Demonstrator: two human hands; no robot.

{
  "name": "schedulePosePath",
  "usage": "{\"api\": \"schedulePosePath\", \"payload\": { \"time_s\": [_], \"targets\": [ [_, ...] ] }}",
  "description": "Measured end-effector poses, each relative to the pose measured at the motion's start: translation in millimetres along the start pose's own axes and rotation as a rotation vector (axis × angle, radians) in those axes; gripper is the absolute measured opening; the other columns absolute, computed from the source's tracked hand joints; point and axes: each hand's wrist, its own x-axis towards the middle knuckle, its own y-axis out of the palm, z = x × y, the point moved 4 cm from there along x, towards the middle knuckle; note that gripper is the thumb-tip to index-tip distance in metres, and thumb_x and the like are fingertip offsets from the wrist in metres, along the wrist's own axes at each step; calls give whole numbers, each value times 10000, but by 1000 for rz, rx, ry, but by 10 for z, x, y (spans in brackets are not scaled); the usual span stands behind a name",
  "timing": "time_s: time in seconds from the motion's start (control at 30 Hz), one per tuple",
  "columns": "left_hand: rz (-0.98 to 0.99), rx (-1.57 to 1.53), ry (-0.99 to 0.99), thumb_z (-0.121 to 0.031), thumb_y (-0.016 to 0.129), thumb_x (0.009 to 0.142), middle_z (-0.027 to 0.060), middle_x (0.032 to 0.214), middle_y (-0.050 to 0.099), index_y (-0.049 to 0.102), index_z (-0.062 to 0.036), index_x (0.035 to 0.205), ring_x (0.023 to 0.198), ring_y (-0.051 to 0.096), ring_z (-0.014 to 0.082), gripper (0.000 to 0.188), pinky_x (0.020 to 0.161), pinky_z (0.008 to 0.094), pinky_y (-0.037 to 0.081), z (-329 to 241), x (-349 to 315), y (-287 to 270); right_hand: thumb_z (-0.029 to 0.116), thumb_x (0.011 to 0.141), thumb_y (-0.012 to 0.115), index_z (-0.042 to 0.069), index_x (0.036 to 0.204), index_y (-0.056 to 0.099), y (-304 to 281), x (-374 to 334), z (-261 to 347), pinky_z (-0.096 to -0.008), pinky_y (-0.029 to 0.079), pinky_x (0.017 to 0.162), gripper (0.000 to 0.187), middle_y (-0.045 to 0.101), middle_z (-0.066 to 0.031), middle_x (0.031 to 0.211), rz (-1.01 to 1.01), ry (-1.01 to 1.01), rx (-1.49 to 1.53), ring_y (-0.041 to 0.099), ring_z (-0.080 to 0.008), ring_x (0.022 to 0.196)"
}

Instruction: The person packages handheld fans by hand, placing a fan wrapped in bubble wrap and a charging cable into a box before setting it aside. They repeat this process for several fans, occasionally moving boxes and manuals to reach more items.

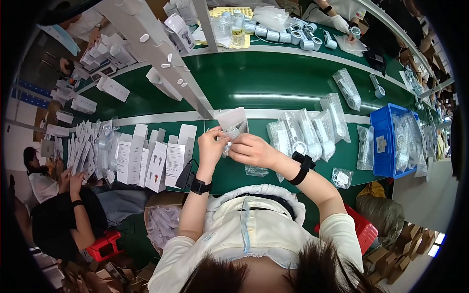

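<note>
Both hands meet at an upright white box (231, 116) with its top flap raised. My left hand (211, 146) is closed, fingertips pinching a clear bubble-wrap bag (231, 132) at the box's mouth. From the other side my right hand (254, 150) is closed on the same bag, its fingers bent. What lies inside the bag and the lower part of the box are hidden by my hands. Left of my left hand stand several white printed boxes (157, 166) with open flaps. Right of my right hand lie bubble-wrapped handheld devices (309, 134) in a row.
At the right edge a blue crate (386, 139) holds more bubble-wrapped devices. A small bagged part (341, 178) lies near the table's front edge. A metal post (166, 53) rises ahead on the left. Beyond the green belt (273, 80), co-workers handle loose devices (306, 41). Another person sits at my left.
</note>
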Motion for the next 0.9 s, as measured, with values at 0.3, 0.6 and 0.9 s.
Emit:
{"api": "schedulePosePath", "payload": {
  "time_s": [0.3,0.6,0.9],
  "targets": [
    [-46,-142,-55,-59,674,638,162,855,636,642,20,712,719,619,213,113,635,268,464,109,-12,30,145,652,643,77,901,580,-18,-109,71,-410,333,944,265,534,-30,821,184,262,-222,527,-166,806],
    [10,-309,67,-89,694,664,134,1031,563,565,-3,970,907,552,197,343,715,285,456,192,-97,-49,175,638,695,24,1063,515,77,-327,84,-401,288,984,485,476,-96,1041,414,410,-102,469,-215,968],
    [83,1034,100,-56,710,595,179,1339,217,405,-67,1193,1251,152,387,671,966,565,193,1125,-258,-607,146,534,791,38,1345,132,305,-622,-469,-348,231,1032,1051,280,-155,1330,19,1027,544,260,-275,1255]
  ]
}}
